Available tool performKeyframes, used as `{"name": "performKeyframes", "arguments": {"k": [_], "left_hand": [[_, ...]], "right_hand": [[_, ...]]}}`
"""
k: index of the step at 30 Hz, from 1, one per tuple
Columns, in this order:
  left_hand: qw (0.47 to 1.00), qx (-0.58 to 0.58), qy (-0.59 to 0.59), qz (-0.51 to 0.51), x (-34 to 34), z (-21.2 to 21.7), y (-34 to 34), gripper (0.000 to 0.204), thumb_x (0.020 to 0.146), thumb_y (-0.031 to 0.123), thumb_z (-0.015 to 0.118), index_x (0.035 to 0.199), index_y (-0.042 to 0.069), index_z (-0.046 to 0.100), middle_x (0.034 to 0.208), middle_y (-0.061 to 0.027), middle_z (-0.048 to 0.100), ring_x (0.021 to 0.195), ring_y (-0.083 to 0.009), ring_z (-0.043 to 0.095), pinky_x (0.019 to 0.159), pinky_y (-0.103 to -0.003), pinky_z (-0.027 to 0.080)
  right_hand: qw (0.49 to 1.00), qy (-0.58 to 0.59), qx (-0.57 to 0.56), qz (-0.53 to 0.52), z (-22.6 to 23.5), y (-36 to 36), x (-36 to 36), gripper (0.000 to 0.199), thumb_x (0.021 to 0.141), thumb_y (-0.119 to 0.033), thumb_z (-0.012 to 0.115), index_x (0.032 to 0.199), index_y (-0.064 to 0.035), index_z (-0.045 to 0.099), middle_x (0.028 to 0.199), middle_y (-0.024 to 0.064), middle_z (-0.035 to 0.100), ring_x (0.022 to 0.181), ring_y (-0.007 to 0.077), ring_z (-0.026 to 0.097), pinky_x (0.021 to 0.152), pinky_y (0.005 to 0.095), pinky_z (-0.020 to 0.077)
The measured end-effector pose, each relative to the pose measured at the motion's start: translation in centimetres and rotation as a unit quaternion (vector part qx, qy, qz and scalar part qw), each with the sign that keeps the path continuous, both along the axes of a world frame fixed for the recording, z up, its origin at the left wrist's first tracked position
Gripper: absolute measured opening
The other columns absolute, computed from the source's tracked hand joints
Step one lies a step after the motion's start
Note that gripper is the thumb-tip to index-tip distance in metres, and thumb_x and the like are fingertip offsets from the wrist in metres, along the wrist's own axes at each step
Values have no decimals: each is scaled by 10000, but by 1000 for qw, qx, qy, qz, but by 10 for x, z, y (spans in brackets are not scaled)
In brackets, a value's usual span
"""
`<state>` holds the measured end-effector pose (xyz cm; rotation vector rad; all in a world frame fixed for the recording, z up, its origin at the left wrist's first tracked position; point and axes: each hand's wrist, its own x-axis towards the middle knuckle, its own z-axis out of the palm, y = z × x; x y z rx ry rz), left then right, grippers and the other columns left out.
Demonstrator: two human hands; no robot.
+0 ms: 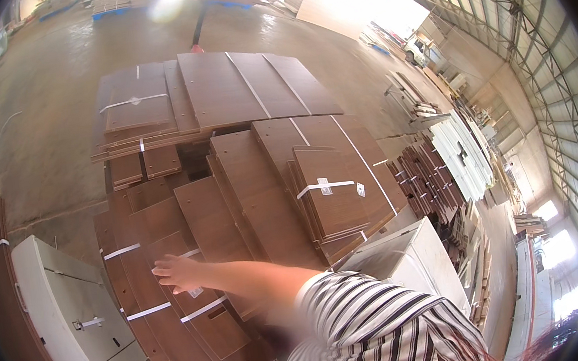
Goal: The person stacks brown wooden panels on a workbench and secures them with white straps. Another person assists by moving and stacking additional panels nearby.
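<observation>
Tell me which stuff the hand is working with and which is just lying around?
In hand: right hand; strapped brown panel under it.
Lying about: brown panel stack; white cabinet panel; white box; far white boards.

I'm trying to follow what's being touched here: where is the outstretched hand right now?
In the head view, lower left of centre, the hand reaches across a stack of brown panels bound with white straps, just right of the pale grey panel.
</observation>
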<state>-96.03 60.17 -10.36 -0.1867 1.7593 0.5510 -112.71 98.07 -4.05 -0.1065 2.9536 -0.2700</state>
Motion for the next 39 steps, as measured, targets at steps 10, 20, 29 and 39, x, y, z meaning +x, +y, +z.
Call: {"name": "performKeyframes", "arguments": {"k": [10, 20, 29, 39], "left_hand": [[894, 163, -136, 395, 11, -4, -12, 557, 929, 357, 576, 1264, -67, 437, 1261, -162, 497, 1081, -265, 522, 853, -425, 479], [896, 211, -85, 381, 48, -47, -12, 573, 875, 282, 673, 1310, 23, 403, 1291, -130, 469, 1150, -324, 474, 945, -532, 411], [888, 214, -155, 377, 34, -18, -7, 544, 888, 269, 658, 1318, 64, 398, 1324, -101, 453, 1190, -305, 454, 949, -517, 415], [837, 200, -169, 480, 25, -1, -6, 675, 886, 503, 566, 1351, 64, 350, 1321, -122, 457, 1111, -312, 499, 972, -517, 401]], "right_hand": [[994, -18, 104, -26, 18, -4, 13, 388, 937, -416, 439, 1254, -207, 519, 1457, 31, 342, 1381, 247, 258, 1067, 576, 218], [991, -53, 122, -13, 13, -3, 11, 421, 968, -438, 379, 1258, -150, 478, 1484, 20, 280, 1420, 238, 150, 1134, 533, 144], [992, -18, 109, -66, 1, -13, 28, 432, 979, -434, 353, 1328, -187, 418, 1518, 6, 216, 1425, 247, 134, 1141, 507, 154], [992, -23, 124, -15, 19, -6, 16, 384, 955, -401, 433, 1268, -180, 461, 1410, 32, 348, 1379, 256, 243, 1107, 541, 208]]}}
